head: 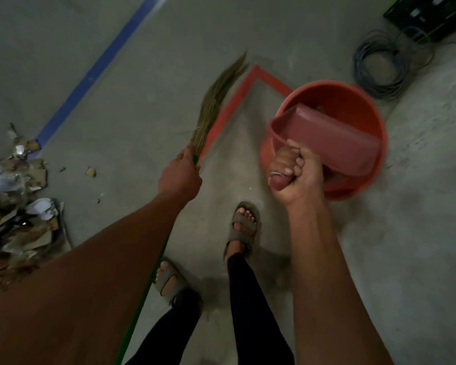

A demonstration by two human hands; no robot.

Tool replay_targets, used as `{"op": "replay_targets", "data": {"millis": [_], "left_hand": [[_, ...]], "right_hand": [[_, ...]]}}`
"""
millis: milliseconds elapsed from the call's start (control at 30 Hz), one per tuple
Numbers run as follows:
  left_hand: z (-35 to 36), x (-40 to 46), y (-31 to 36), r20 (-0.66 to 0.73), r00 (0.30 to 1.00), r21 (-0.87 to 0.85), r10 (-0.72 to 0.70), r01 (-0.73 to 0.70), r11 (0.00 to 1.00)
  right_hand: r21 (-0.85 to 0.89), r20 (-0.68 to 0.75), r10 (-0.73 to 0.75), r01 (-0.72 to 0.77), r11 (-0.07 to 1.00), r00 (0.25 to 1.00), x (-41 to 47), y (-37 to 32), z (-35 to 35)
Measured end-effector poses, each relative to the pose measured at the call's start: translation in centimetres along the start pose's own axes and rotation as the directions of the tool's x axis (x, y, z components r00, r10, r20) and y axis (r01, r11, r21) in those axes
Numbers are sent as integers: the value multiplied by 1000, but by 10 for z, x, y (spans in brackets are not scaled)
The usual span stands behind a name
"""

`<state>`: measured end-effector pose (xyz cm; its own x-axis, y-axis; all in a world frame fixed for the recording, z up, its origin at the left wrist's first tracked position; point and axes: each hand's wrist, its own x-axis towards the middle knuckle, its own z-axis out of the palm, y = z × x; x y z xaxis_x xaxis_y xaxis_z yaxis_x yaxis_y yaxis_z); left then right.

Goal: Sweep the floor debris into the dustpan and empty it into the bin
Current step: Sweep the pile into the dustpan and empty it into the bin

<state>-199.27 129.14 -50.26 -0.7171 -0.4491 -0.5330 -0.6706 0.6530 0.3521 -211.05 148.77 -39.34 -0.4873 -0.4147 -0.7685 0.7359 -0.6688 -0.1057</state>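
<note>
Step in hand: the dustpan (334,135) is tipped over the orange bin (374,114), so this looks like the emptying stage.
Right hand: the right hand (295,172) is fisted round the dustpan's handle, holding the pan's mouth inside the bin's rim.
Left hand: the left hand (181,175) grips the broom (216,101) where the green handle meets the bristles.
Broom axis: it runs from the person's lower left up and away, bristle tips pointing forward beside the red floor tape (232,106).
Debris: the pile of cardboard and paper scraps (16,206) lies on the floor to the person's left, well apart from the bin; a few loose bits (91,171) lie between pile and broom.
Key relation: bin to the right, pile to the left, feet between. The left hand with the broom is nearer the pile, so the next sweep likely means turning left and bringing the pan across.
Bin contents: hidden behind the pan.
</note>
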Motion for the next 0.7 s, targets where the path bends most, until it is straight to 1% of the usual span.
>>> {"op": "replay_targets", "data": {"millis": [67,167,233,333,433,600,700], "left_hand": [[-7,-14,-26,-4,1000,-16,0,0,1000],[-24,-35,-80,-23,999,-45,-25,24,999],[-29,-43,-101,-29,999,-59,-32,30,998],[-45,-58,-154,-47,994,-111,-94,88,990],[-56,-71,-200,-52,987,-168,-149,139,976],[-45,-87,-271,-33,986,-264,-161,147,953],[-23,-93,-304,1,977,-265,-214,206,942]], "right_hand": [[-51,45,15,-12,999,999,-3,30,10],[-112,94,89,-79,991,992,-3,94,24],[-135,105,119,-105,985,987,0,120,30],[-240,90,170,-144,960,981,0,181,45],[-303,81,242,-207,930,967,2,231,56],[-428,119,348,-269,863,930,10,305,62],[-520,117,425,-309,796,898,20,347,53]]}}
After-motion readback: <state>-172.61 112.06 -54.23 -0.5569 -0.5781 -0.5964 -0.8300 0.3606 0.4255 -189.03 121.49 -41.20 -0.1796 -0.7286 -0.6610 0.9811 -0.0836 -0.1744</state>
